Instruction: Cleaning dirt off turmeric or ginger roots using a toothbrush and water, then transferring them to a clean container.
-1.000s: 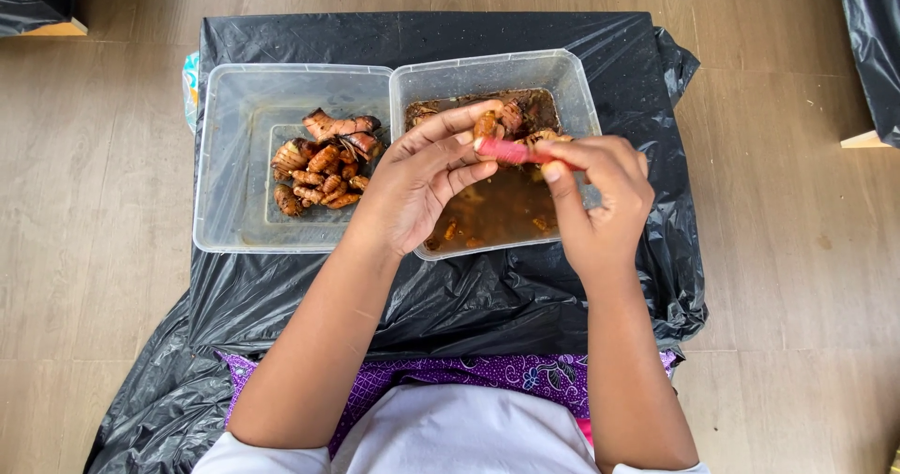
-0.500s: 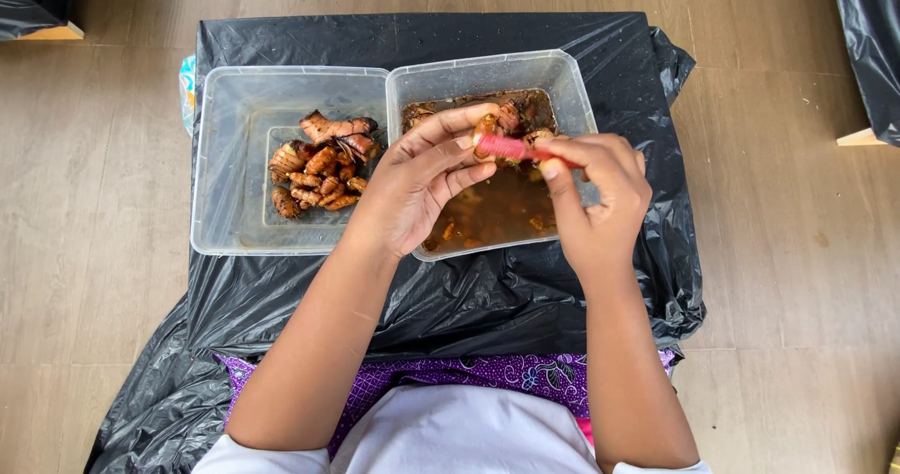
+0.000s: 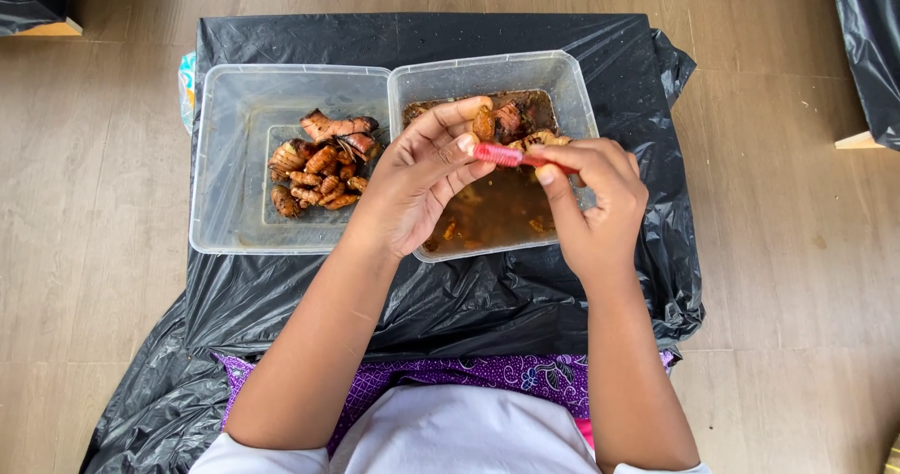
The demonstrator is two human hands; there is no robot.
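Two clear plastic tubs stand side by side on a black plastic sheet (image 3: 525, 305). The left tub (image 3: 225, 155) holds a heap of brown ribbed shell pieces (image 3: 314, 179). The right tub (image 3: 572, 90) holds brown sauce with several seafood pieces (image 3: 520, 127). Over the right tub, my left hand (image 3: 412, 179) pinches a small orange-brown seafood piece (image 3: 482, 122) between its fingertips. My right hand (image 3: 591, 202) grips a thin red tool (image 3: 502, 155) whose tip meets that piece at my left fingertips.
The black sheet lies on a wooden floor (image 3: 787, 268). More black plastic sits at the far right (image 3: 867, 43) and at the top left corner (image 3: 33, 0). A colourful packet edge (image 3: 186, 75) peeks out left of the left tub. My purple patterned cloth (image 3: 450, 376) is below.
Both hands stay over the right tub with hardly any shift; the red tool remains against the piece in my left fingers.
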